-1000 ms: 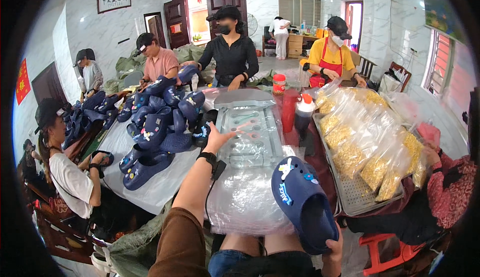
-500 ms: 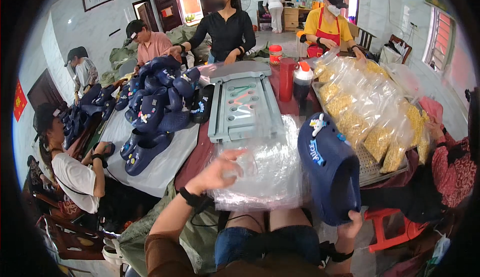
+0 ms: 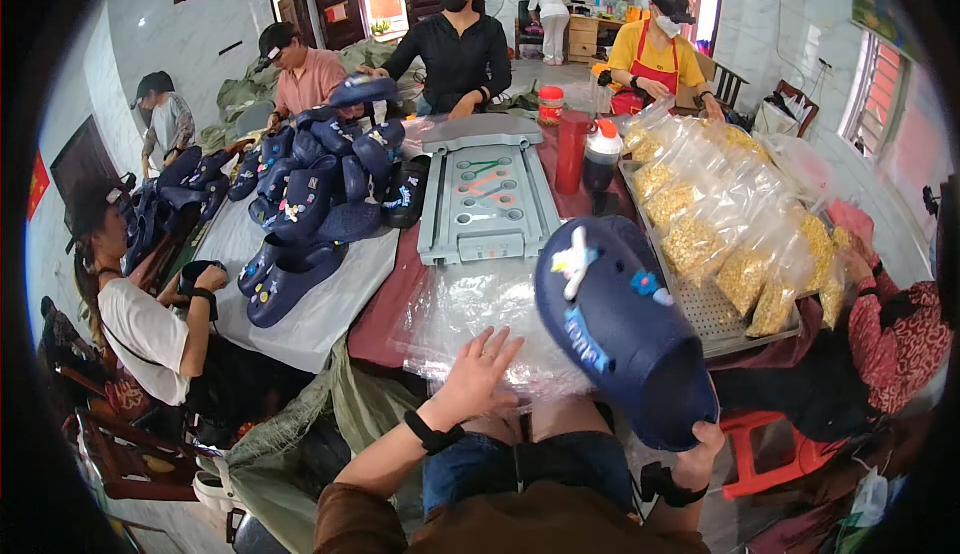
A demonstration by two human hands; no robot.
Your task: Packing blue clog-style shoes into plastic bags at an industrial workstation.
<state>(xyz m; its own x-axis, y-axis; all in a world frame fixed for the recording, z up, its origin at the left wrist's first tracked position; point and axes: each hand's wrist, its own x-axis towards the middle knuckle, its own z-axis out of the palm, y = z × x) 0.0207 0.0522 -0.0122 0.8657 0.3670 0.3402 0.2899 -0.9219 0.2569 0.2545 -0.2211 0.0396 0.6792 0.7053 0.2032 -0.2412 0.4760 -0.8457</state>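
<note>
A navy blue clog [image 3: 650, 354] with colourful charms on its toe is held up by its heel end in my right hand [image 3: 700, 446], whose fingers close round the rim. The toe points away and to the left, over the edge of the plastic bags. My left hand [image 3: 474, 379] is open, fingers spread, at the near edge of a stack of clear plastic bags [image 3: 470, 304]; whether it touches them I cannot tell. The bags lie on the dark red tablecloth [image 3: 385, 299], in front of a grey plastic case [image 3: 490, 199].
A heap of navy clogs [image 3: 310, 194] covers the white sheet at the left. A red cup [image 3: 571, 154] and a dark bottle [image 3: 602, 159] stand beyond my clog. Right of them, a metal tray [image 3: 705, 324] bears bags of yellow pieces. Several co-workers surround the table.
My left hand has come down and to the right, its fingers spreading. The clog in my right hand has swung its toe leftward. A co-worker across the table now lifts a clog.
</note>
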